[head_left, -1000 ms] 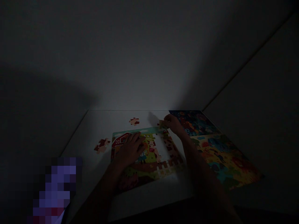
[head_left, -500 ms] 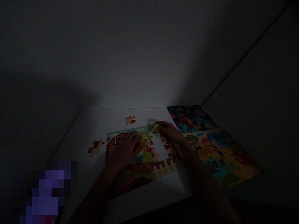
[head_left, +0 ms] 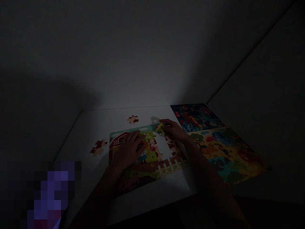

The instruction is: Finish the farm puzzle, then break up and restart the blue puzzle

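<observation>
A farm-scene jigsaw puzzle [head_left: 150, 174] lies on the white table, with a white gap in its right half beside a cow. My left hand [head_left: 131, 148] rests flat across the puzzle's left part, fingers stretched over the red barn. At the top edge of the gap, my right hand [head_left: 172, 129] pinches a green puzzle piece [head_left: 160, 129], which looks slightly tilted. Two loose pieces lie off the puzzle: a brown and pink puzzle piece [head_left: 132, 119] behind it, and another brown and pink piece [head_left: 98, 148] to its left. Dim light hides finer detail.
To the right lie a dark blue picture puzzle [head_left: 197, 117] and, nearer, a yellow and green animal puzzle [head_left: 226, 152]. A pale wall [head_left: 133, 63] stands right behind the table [head_left: 85, 127]. A pixelated purple patch covers the lower left.
The view has shifted a little, so the table sits slightly higher. My right hand still holds the green piece by the gap's top, moved only marginally; my left hand stays on the puzzle.
</observation>
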